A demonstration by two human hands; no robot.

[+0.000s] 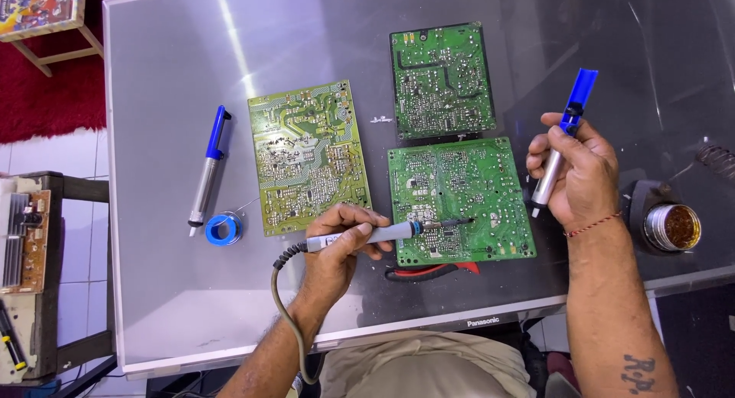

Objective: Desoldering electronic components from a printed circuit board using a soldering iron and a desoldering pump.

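Nearest, beige trousers at the counter's front edge, both forearms reaching over it. Left hand wrapped in a closed grip around a soldering iron, cord looping down off the edge, tip resting on the lower part of the near green board. Red-handled pliers half tucked under that board's front edge. Right hand, red thread at the wrist, closed in a grip on a blue-and-silver pump, held upright just right of the same board, nozzle down and off the surface.

Grey, glossy counter, streaked with light, dotted with small white specks. Left of centre, a yellow-green board lying flat, a blue solder reel beside its lower corner, a second pump lying just beyond the reel. Farther back, a darker green board, just beyond the near one. At the right edge, a round tin in a dark stand, a coiled holder behind it.

Beyond the counter: white floor tiles at left, a red rug under a small wooden stool, a dark side shelf carrying a brown board with a heat sink.
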